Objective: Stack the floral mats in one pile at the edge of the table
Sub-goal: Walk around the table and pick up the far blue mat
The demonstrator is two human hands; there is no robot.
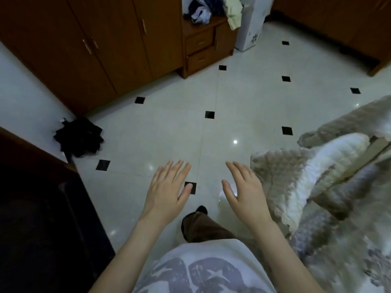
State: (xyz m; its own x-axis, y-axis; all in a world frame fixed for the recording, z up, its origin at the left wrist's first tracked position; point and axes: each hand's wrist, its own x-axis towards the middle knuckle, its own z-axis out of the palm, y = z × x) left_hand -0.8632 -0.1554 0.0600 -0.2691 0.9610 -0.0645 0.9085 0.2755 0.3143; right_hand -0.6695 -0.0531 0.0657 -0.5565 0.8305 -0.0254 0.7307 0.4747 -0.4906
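Left hand (167, 187), right hand (243, 187): both spread flat, empty, over floor (211, 127). No floral mats visible; direction undeterminable.

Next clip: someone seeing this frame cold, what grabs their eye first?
Two bare hands, the left hand and the right hand, hover open and empty, palms down, over the glossy white tiled floor with small black diamond insets. At right, a fluffy grey and white blanket spills into view; at left, a black crumpled thing lies on the floor by the wooden wardrobe. No floral mats are visible.
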